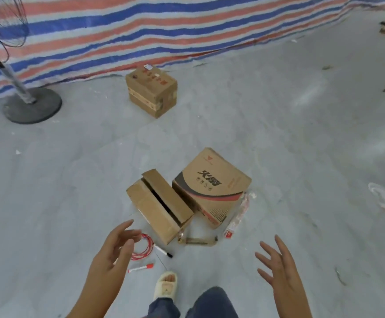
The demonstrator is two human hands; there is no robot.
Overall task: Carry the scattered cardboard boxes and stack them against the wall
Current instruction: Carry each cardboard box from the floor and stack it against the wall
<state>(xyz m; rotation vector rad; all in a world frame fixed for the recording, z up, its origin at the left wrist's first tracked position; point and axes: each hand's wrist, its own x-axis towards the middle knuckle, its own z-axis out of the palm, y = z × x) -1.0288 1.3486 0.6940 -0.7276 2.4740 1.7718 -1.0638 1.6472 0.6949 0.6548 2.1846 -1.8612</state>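
Two cardboard boxes lie side by side on the grey floor just ahead of me: a plain one with a loose top flap (159,206) and a printed one with black and red markings (212,185). A third, taped box (152,92) stands farther off, close to the striped tarp wall (164,31). My left hand (114,251) hovers with spread fingers to the near left of the plain box, holding nothing. My right hand (278,265) is out to the near right, fingers spread, also empty.
A fan stand with a round base (32,105) stands at the left by the tarp. A red cord (144,247), two markers (141,268), a cardboard scrap (198,241) and a plastic wrapper (238,216) litter the floor near the boxes. My slippered foot (165,285) is below them.
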